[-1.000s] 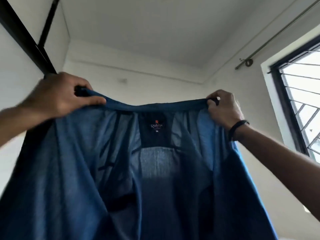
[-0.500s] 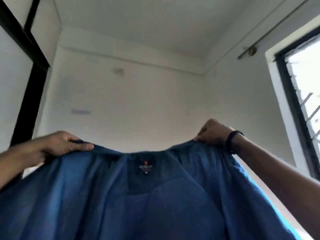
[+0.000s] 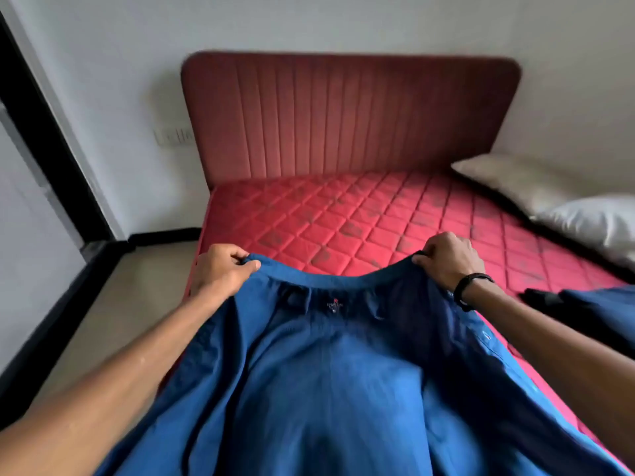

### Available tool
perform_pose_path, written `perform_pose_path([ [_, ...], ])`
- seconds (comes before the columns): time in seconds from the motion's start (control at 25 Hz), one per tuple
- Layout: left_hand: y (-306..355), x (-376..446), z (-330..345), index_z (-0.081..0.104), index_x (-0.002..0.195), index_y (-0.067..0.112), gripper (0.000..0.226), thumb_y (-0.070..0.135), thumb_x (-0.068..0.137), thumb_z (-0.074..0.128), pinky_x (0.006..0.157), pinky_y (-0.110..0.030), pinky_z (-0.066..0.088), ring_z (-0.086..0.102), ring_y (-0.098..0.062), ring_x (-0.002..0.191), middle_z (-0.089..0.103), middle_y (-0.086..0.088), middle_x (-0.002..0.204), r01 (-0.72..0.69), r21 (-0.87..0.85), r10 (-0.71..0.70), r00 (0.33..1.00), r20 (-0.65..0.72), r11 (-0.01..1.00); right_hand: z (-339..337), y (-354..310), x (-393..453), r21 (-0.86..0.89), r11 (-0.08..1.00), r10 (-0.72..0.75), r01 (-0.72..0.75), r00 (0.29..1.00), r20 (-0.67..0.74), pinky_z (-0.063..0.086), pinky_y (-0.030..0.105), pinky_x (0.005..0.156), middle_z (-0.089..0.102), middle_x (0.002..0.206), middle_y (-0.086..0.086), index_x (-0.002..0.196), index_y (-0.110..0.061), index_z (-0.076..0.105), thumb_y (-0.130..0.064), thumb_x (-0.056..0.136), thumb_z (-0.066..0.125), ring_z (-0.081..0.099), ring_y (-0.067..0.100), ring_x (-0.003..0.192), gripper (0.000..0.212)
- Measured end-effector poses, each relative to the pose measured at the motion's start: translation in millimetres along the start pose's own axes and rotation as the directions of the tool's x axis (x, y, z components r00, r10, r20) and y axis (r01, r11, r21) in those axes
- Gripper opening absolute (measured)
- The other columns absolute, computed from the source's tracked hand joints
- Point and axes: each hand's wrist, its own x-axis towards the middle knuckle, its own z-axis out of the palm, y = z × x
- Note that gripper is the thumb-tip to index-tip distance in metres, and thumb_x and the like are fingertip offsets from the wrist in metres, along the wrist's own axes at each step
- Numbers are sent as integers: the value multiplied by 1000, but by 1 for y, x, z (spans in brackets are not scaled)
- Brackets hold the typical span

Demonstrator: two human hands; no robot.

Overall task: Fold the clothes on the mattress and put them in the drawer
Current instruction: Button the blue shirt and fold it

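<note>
Shirt (image 3: 326,383), blue and open, fills the lower centre of the frame, held up by its collar edge with the body hanging down and toward the person, so its long axis runs from the collar at mid-frame down to the bottom edge. Left hand (image 3: 221,271) pinches the collar edge at centre left, fingers and thumb curled round the cloth; right hand (image 3: 446,261), with a dark band on the wrist, grips the same edge at centre right in the same way. Between the two the collar sags in a shallow curve, with a small label just below it. Red quilted mattress (image 3: 343,214) lies beyond and below the hands, reaching up to the padded headboard (image 3: 343,115) in the upper middle, and both hands stand about level over its near edge, neither clearly nearer. Laying the shirt flat would likely mean carrying the collar forward, away from the body, onto the bare quilting. Another dark garment (image 3: 584,314) lies on the mattress at right, just beyond the right wrist; two pillows (image 3: 549,197) rest at the far right
</note>
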Motion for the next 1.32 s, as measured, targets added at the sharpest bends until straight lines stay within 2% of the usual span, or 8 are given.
perform_pose_path([
  [0.24,-30,-121,83,63,91,27,17,33,84,77,71,-40,51,69,-29,85,71,8,83,-214,128,224,972,-69,968,82,23,-146,478,858,36,-190,949,312,46,20,47,66,67,7,85,-14,63,-12,96,69,65,13,52,13],
  [0.4,-62,-194,125,70,98,31,11,39,90,72,78,-35,53,67,-12,83,67,13,87,-280,-10,280,957,69,960,130,33,-232,709,611,85,-353,919,384,57,21,56,64,75,9,90,-9,55,3,97,63,72,15,60,15],
  [0.52,-73,-211,143,72,103,33,17,43,99,58,79,-42,54,68,-22,89,69,7,95,-252,54,239,955,174,966,156,43,-253,755,531,151,-384,920,362,61,31,71,69,75,4,90,-9,57,1,96,66,74,18,69,15],
  [0.68,-70,-207,157,71,102,35,14,44,92,69,74,-40,56,69,-23,90,67,9,98,-200,202,162,968,190,959,169,48,-255,715,578,151,-394,912,380,58,52,82,74,71,4,84,-18,59,-10,92,73,73,29,72,18],
  [0.92,-61,-212,149,66,86,27,8,28,88,74,74,-38,52,65,-17,79,62,8,89,-352,162,334,934,124,922,175,38,-257,678,717,128,-160,987,97,49,32,62,60,64,-4,75,-21,60,-27,75,72,51,9,55,13],
  [1.0,-56,-219,142,70,84,26,7,24,88,76,69,-28,53,65,-8,68,67,10,81,-275,-2,275,958,78,961,176,30,-258,714,693,93,-93,995,40,50,31,62,62,71,0,82,-25,60,-26,83,73,56,11,58,13],
  [1.16,-64,-231,152,76,85,19,8,12,88,78,68,-29,58,75,-13,69,78,3,77,227,-446,-121,960,254,866,183,29,-264,809,554,71,-197,979,190,59,39,66,66,75,0,92,-23,63,-17,94,74,72,32,70,13],
  [1.32,-70,-228,166,76,91,14,2,12,90,77,62,-20,54,72,-9,67,78,-5,78,431,-502,-264,890,370,749,184,35,-260,809,503,80,-303,949,306,58,25,67,67,81,16,99,-8,66,-7,96,71,74,25,69,6],
])
